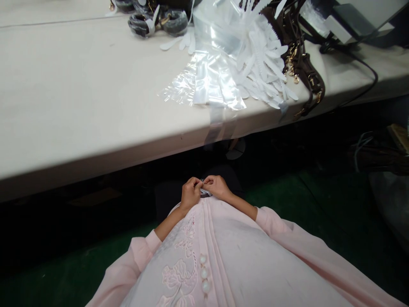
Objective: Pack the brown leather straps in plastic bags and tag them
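My left hand [191, 194] and my right hand [217, 186] meet close to my waist, fingers pinched together. Between and below the fingertips shows a small dark bundle with shiny clear wrapping [205, 193]. Most of it is hidden by the hands and the pink garment, so I cannot make out its kind. Beyond the hands, on the table, lies a stack of clear plastic bags [212, 79]. Beside the bags is a heap of white toothed strips [263, 59].
The cream-covered table [79, 98] runs across ahead, its front edge above my hands. At its back are coiled dark straps in plastic [174, 22]. Brown straps with gold clasps [309, 76] hang over the edge at right, near a black cable [367, 64]. Below is green floor [281, 192].
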A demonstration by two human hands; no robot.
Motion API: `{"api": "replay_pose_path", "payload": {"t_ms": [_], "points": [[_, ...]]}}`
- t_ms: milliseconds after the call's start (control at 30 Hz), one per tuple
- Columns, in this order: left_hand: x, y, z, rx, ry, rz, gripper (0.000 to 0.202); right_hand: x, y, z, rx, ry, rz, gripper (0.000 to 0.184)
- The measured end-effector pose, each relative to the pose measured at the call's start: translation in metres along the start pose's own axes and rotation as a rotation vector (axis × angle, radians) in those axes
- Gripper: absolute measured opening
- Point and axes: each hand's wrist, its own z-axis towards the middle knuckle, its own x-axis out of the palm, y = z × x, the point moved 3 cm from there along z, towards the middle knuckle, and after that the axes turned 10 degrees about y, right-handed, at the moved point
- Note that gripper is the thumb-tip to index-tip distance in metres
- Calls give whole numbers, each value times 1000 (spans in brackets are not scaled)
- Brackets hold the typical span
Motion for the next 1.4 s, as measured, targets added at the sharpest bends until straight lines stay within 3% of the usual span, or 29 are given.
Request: {"api": "replay_pose_path", "payload": {"t_ms": [133, 400, 667, 833, 933, 1100, 1400], "points": [[1, -1, 0, 19, 15, 30, 15, 0, 8, -3, -45, -67, -82, 7], [-1, 11, 3, -62, 119, -185, 22, 0, -5, 1, -123, -29, 29, 14], [-14, 15, 9, -171, 312, -291, 29, 0, -3, -1, -189, 55, 61, 22], [-13, 14, 11, -169, 313, -288, 27, -4, 4, -6, -284, 7, 0, 6], [-10, 12, 11, -175, 275, -296, 22, -8, 12, -9, -411, 4, -55, 9], [-7, 12, 10, -202, 217, -324, 18, -15, 22, -10, -588, 137, -189, 14], [0, 19, 16, -278, 172, -414, 22, -37, 33, -7, -617, 444, -326, 17]]}}
